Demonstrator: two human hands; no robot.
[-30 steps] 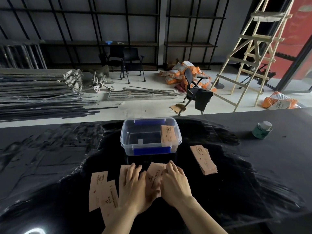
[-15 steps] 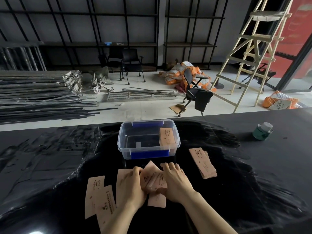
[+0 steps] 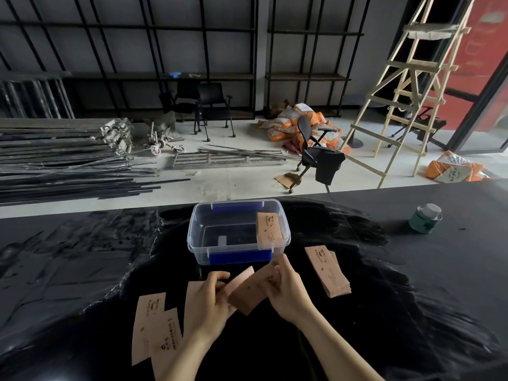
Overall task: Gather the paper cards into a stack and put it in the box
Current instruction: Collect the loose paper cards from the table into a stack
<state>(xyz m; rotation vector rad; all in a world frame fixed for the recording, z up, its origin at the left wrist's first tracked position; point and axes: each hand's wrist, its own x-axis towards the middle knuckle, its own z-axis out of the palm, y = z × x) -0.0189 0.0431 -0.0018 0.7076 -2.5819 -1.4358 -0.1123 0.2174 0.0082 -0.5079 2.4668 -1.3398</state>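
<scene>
Both hands hold a small bunch of tan paper cards (image 3: 247, 291) lifted above the black table, just in front of the box. My left hand (image 3: 209, 301) pinches the bunch's left end, my right hand (image 3: 288, 292) grips its right end. The clear plastic box (image 3: 204, 237) with blue latches stands beyond them, and a stack of cards (image 3: 269, 229) leans inside its right end. Two loose cards (image 3: 156, 325) lie flat at the left, a third (image 3: 192, 290) is partly under my left hand. Another card stack (image 3: 328, 270) lies to the right.
A green jar with a pale lid (image 3: 425, 218) stands at the table's far right. The black table (image 3: 412, 298) is glossy. Beyond its far edge are an office chair (image 3: 316, 155), a wooden ladder (image 3: 398, 100) and metal rods on the floor.
Both hands had lain flat on the cards on the table. They have since drawn those cards together and lifted them off the surface toward the box.
</scene>
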